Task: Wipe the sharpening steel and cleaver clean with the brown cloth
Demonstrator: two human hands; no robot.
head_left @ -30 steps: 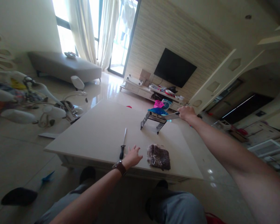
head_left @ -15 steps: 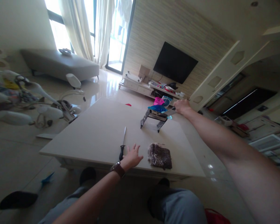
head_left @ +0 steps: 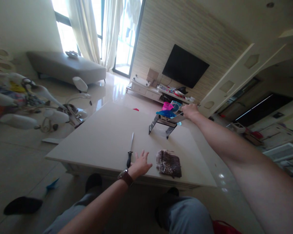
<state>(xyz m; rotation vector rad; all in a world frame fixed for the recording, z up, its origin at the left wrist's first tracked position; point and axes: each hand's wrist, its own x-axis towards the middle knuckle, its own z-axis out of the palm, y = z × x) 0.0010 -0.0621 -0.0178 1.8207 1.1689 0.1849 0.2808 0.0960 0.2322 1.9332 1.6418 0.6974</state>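
My right hand (head_left: 190,111) is closed around a knife, its broad metal blade (head_left: 177,118) pointing left at the top of a small dark-legged rack (head_left: 161,122) on the table. Whether the blade rests in the rack or only touches it, I cannot tell. My left hand (head_left: 140,164) hovers by the table's near edge with fingers spread, holding nothing. Just left of it lies a sharpening steel (head_left: 130,154), black handle towards me. To its right is a folded brown and grey cloth (head_left: 169,163).
The pale table (head_left: 95,139) stretches out before me. Behind the rack are blue and pink plastic items (head_left: 167,106). A small red piece (head_left: 136,110) lies at the far edge. Exercise equipment or a similar white-armed frame (head_left: 48,97) stands left, and a grey bench (head_left: 68,66) sits beyond.
The whole view has shifted slightly right as my head moved. Both hands, the knife and the rack keep about the same places relative to the table.
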